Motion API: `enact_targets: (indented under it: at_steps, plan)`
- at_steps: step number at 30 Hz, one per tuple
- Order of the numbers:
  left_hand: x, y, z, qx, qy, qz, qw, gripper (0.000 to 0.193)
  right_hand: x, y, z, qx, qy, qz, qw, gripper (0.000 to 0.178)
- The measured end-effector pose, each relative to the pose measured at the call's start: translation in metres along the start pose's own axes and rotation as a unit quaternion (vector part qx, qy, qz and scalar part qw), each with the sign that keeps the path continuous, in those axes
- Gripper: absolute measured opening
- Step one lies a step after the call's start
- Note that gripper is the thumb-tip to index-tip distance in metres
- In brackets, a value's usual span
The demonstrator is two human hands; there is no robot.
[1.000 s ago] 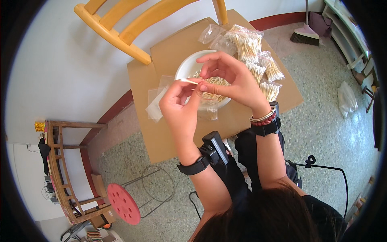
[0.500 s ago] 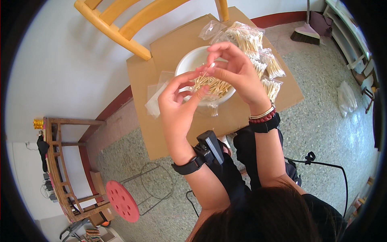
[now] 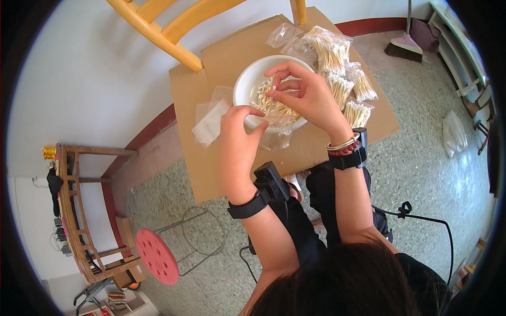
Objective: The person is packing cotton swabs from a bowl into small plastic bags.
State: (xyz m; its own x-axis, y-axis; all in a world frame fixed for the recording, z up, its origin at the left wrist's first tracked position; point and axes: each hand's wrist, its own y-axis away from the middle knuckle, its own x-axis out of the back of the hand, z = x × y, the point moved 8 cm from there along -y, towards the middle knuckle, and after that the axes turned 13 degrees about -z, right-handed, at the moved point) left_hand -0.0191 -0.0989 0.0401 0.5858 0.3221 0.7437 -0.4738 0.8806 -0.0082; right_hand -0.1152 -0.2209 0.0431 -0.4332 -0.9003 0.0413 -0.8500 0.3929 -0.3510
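My right hand [image 3: 308,95] is over the white bowl [image 3: 243,84], its thumb and fingers pinching a cotton swab [image 3: 274,88] whose white tip shows. Loose cotton swabs [image 3: 279,111] with pale wooden sticks lie in a heap inside the bowl. At the bowl's near left rim is my left hand [image 3: 240,139], thumb and forefinger apart in a curve with no object visible between them. Beside its thumb, a small clear zip bag [image 3: 276,139] with some white swab tips inside lies against the near rim; whether the thumb touches it is unclear.
Several clear bags full of cotton swabs [image 3: 337,87] are piled right of the bowl on the cardboard sheet [image 3: 311,150]. Flat clear bags [image 3: 211,124] lie on its left. A wooden chair back [image 3: 182,26] rises behind. A red stool [image 3: 157,256] stands lower left.
My hands, close together over the bowl before, have separated. My left hand has drawn back toward the near left rim and its fingers have spread; my right hand has lowered slightly with the swab.
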Motion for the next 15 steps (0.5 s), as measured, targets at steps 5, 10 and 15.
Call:
enact_targets:
  at_steps: [5, 10, 15]
  plan:
    - [-0.005, -0.001, 0.003, -0.027, -0.015, -0.011, 0.999, 0.015, -0.006, 0.000, 0.007, -0.054, 0.028, -0.019, 0.998, 0.027]
    - [-0.008, -0.003, 0.000, -0.028, -0.001, -0.018, 0.999, 0.012, -0.007, 0.000, 0.009, -0.056, 0.058, -0.034, 0.996, 0.027]
    - [-0.009, -0.003, -0.004, -0.006, 0.032, -0.024, 0.999, 0.011, -0.012, 0.001, 0.013, -0.069, 0.073, -0.069, 0.993, 0.029]
